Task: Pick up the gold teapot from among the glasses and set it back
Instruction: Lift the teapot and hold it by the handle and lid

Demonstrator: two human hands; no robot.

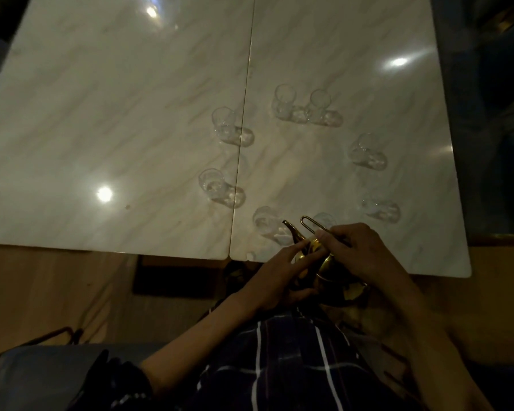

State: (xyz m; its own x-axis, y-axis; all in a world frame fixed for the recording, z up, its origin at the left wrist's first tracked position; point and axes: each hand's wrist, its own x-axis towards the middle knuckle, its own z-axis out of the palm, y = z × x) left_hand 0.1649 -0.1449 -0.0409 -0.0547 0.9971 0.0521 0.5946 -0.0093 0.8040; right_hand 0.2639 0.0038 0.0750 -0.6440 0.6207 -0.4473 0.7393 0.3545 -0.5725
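Head view: the gold teapot is off the marble table, held over the table's near edge and partly past it, towards the person's lap. It sits on the near side of the ring of glasses, not inside it.

Right hand: fingers curled around the wire handle, whose loop sticks out beyond the fingertips towards the ring. The grip looks closed and firm, though dim light hides the thumb.

Left hand: fingers mostly extended and lying along the teapot's near-left flank, just under the spout. It looks like a steadying or cupping contact; whether the thumb wraps the body cannot be told.

Governing relation: the open centre of the ring lies straight ahead of the teapot, away from the person. The spout points that way and a little left, so the pot's long axis runs roughly from the lap to the ring's centre. Two glasses stand directly in the line of travel: the near-left glass just beside the spout tip, and the near-right glass behind the handle loop, partly hidden.

Judgement: the lift is done and the set-down remains. The pot must be carried over or between those two near glasses; the spout is the part likeliest to clip one. The right hand carries the load and is better placed to lead.
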